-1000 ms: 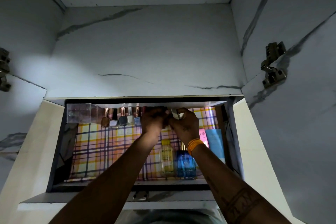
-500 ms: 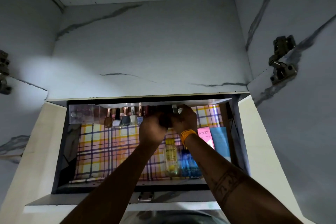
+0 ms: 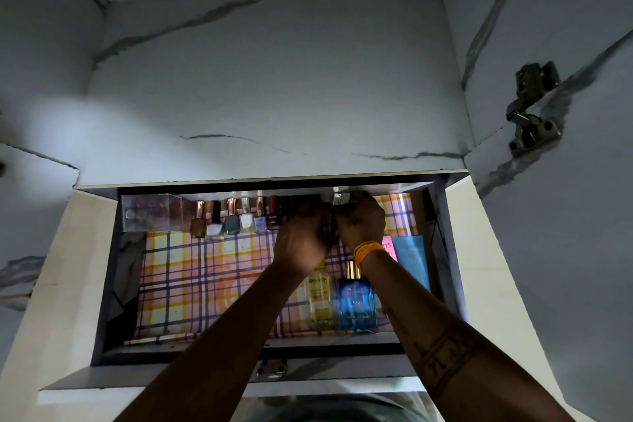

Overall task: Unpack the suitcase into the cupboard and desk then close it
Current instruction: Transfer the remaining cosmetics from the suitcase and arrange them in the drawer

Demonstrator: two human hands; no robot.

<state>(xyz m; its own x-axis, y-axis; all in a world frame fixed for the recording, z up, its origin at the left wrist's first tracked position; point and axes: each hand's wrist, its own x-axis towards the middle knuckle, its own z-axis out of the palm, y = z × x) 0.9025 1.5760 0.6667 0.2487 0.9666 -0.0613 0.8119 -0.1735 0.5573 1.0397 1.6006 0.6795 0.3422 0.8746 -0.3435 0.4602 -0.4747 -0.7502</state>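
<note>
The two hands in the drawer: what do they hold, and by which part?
The right hand pinches a small silvery thing, seemingly by its lower part. The left hand is curled; what it holds is hidden.

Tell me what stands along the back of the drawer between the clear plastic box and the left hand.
In the head view, a row of upright nail polish bottles fills the stretch between the clear plastic box and the left hand.
</note>
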